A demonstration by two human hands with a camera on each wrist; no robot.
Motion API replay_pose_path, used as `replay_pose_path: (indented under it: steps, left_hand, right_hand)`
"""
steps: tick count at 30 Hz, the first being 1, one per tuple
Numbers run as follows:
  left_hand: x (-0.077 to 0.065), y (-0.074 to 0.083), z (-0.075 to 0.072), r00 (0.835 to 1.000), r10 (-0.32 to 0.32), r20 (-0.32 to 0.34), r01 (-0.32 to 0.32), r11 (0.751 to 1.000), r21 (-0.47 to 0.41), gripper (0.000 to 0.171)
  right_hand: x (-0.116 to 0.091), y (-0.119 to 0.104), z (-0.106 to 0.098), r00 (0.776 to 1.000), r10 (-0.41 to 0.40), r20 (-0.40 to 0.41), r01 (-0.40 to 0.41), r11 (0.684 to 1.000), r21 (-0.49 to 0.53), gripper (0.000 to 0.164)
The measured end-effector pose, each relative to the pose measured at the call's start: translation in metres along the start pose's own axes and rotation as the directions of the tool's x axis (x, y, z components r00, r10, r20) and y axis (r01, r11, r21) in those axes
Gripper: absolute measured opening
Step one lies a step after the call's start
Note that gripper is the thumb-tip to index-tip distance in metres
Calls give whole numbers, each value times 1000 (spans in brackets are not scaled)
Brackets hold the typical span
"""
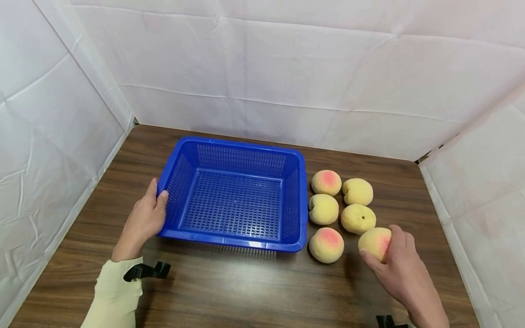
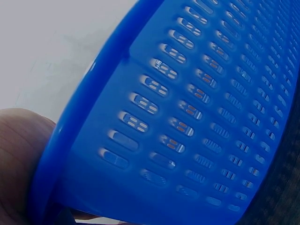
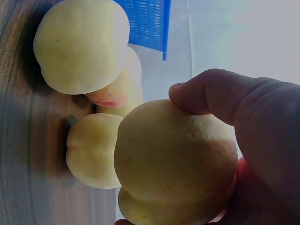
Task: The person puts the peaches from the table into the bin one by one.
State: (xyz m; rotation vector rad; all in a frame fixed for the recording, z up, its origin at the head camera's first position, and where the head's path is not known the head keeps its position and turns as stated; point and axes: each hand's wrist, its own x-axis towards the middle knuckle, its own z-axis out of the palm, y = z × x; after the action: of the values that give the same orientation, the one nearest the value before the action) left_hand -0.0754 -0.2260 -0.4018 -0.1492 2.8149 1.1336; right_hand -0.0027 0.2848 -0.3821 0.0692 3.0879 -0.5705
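My left hand [image 1: 146, 215] grips the left rim of a blue plastic basket [image 1: 233, 244], thumb over the edge. Close up in the left wrist view are the slotted wall [image 2: 187, 108] of this basket and part of the hand at its rim. The basket's inside holds nothing. At the right, my right hand [image 1: 404, 269] holds a yellow peach [image 1: 374, 243] with a pink blush, its thumb and fingers round the fruit. That peach [image 3: 176, 164] fills the middle of the right wrist view, the thumb on top.
Several more peaches lie right of the basket: a blushed one [image 1: 326, 245] in front, yellow ones [image 1: 324, 209] [image 1: 358, 218] in the middle, others [image 1: 326, 182] [image 1: 358, 192] behind. All stand on a brown wooden table [image 1: 229, 287], with white sheeting [image 1: 283, 68] at the back and sides.
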Motion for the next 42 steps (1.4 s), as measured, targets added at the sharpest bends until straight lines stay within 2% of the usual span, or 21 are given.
replay_pose_path:
  steps: [11,28,42]
  left_hand:
    - [0,0,0,1000,-6,0,6,1000,-4,62]
    - [0,1,0,1000,-20,6,20,1000,-1,62]
    - [-1,2,0,999,-30,18,30,1000,-4,62]
  right_hand:
    - [1,-3,-8,999,-32,-9,32,999,-6,81]
    - [4,-7,-22,997,2,83,-2,1000,2,85]
    - [5,-9,-32,995,6,97,-5,1000,-9,88]
